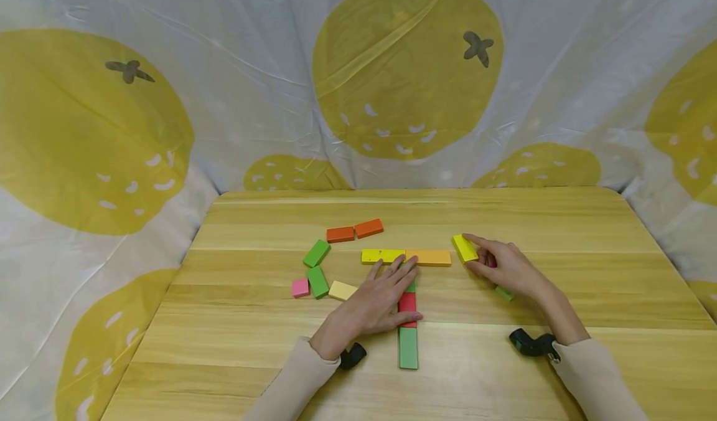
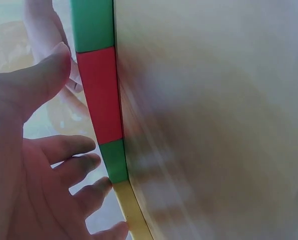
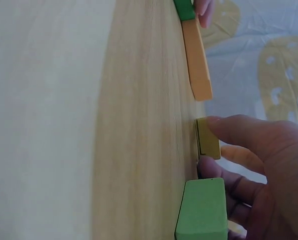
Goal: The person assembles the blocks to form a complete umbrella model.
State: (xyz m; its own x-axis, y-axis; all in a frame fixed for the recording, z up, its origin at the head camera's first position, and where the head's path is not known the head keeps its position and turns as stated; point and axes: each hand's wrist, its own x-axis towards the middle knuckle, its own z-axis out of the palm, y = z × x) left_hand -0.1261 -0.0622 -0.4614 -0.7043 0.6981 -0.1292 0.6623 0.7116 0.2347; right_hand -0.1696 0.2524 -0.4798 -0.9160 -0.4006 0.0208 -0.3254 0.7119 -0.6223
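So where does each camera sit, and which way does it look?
Head: worn on the head, looking forward and down at the pale wooden table; left hand, right hand and beige sleeves show.
Left wrist: on that wrist, facing the red rectangular block; the left hand shows, part of the right beyond.
Right wrist: on that wrist, facing the yellow rectangular block its hand pinches; left fingertips show.
Head and right wrist share the yellow block.
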